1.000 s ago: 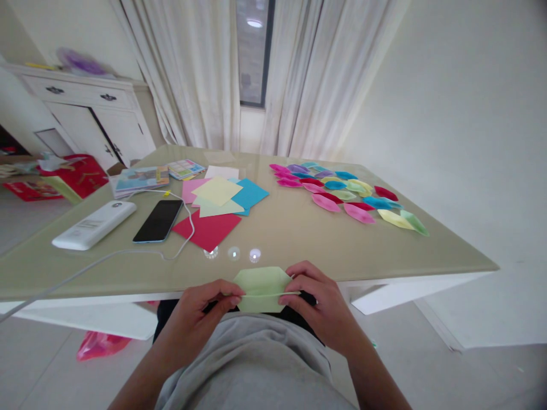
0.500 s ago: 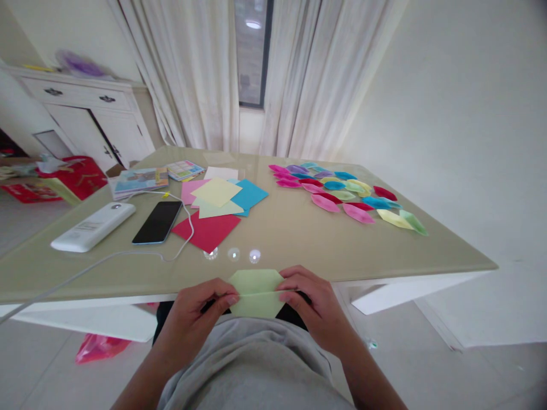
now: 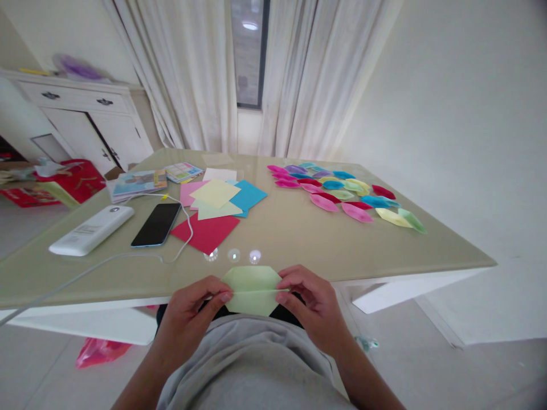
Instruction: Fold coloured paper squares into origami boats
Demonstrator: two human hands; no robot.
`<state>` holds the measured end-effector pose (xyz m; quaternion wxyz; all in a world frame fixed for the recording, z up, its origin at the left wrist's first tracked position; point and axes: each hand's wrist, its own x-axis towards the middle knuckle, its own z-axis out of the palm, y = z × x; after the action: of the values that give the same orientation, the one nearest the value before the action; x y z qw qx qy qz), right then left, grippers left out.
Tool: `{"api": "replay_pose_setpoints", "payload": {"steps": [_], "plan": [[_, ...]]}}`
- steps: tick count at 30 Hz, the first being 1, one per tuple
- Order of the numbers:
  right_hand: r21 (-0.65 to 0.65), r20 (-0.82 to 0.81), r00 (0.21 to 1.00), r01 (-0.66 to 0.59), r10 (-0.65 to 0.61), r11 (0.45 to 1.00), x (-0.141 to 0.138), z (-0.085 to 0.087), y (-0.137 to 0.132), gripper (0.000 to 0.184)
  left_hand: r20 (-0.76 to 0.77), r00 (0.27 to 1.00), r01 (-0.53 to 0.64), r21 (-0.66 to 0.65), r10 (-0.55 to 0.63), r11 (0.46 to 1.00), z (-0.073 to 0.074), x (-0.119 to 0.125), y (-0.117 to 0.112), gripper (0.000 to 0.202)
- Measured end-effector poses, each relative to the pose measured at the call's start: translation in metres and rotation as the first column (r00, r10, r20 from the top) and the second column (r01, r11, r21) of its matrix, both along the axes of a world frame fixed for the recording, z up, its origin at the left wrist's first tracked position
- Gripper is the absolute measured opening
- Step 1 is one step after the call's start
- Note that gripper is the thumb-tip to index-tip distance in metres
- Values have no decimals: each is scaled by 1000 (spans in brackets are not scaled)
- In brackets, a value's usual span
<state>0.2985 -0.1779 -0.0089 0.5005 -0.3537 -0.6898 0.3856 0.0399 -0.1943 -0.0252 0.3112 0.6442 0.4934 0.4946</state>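
Note:
A pale green sheet of paper point(image 3: 252, 279) with cut-off or folded corners and a crease along its middle is held at the table's near edge, above my lap. My left hand point(image 3: 199, 307) pinches its left end between thumb and fingers. At the opposite end, my right hand point(image 3: 311, 304) grips it the same way. Beyond them on the table lie loose paper squares: a red sheet point(image 3: 208, 232), a yellow sheet point(image 3: 216, 193), a blue sheet point(image 3: 252, 196) and others. Several folded, leaf-shaped paper pieces point(image 3: 325, 202) in many colours are spread at the right.
On the left of the table point(image 3: 290, 239) are a black-screened phone point(image 3: 156, 225), a white power bank point(image 3: 92, 230) and a white cable point(image 3: 123, 254) crossing to the edge. Booklets point(image 3: 139, 185) lie behind. A pink plastic bag point(image 3: 100, 351) is on the floor.
The left end of the green paper and my left hand have shifted slightly left. The paper's upper half looks a little more spread. Both hands keep their pinch.

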Motion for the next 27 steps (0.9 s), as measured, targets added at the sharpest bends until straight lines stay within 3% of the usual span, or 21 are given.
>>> {"api": "replay_pose_setpoints", "payload": {"steps": [6, 13, 16, 19, 22, 27], "plan": [[91, 80, 994, 73, -80, 993, 2, 7, 1, 13, -57, 998, 8, 24, -6, 1000, 2, -1, 0, 23], [29, 55, 998, -29, 27, 999, -1, 5, -1, 8, -161, 987, 47, 220, -11, 974, -7, -10, 1, 14], [39, 112, 994, 17, -21, 999, -2, 5, -1, 5, -255, 962, 1, 365, 99, 931, -4, -6, 0, 13], [83, 224, 973, 43, -61, 996, -4, 8, -4, 8, -350, 907, -10, 542, 236, 840, 4, 10, -3, 24], [127, 281, 959, -1, -35, 992, -7, 12, -9, 12, -394, 912, 139, 562, 116, 815, 10, 31, -7, 28], [114, 254, 966, 23, -52, 993, -8, 15, -17, 22, -287, 958, 154, 496, -6, 854, 12, 47, -5, 12]]}}
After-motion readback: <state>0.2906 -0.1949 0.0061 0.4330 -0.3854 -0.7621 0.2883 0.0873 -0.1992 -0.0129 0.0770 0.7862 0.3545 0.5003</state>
